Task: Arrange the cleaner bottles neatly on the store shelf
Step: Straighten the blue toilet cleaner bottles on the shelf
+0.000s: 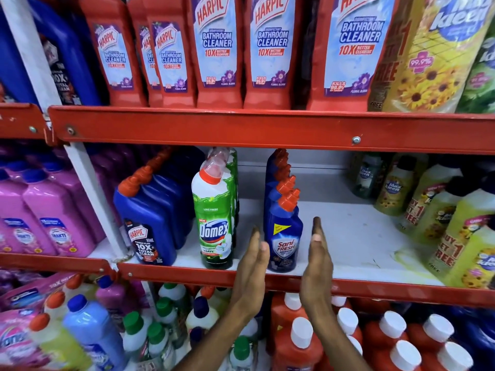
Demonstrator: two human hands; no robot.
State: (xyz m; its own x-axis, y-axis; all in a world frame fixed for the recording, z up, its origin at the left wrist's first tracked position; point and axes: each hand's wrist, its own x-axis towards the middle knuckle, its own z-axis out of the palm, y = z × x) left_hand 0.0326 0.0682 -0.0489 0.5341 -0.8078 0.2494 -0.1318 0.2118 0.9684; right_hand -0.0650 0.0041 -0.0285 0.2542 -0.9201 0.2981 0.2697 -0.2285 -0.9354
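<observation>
Flanking upright blue Sani Fresh bottle (284, 236): flat, spread hands.

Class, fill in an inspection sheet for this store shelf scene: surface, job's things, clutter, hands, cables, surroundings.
Surface: middle shelf, white board with a red front rail, bare patch on the right with a stain near the front.
Job's things: Sani Fresh bottle heads a blue row; Domex bottle row beside it; blue Harpic bottle row at left, all upright.
Clutter: nothing seen.
Hands: left hand and right hand, open and flat, flank the Sani Fresh bottle; contact cannot be told.
Cables: nothing seen.
Surroundings: red Harpic bottles above, Max Kleen bottles at right, capped bottles below.
</observation>
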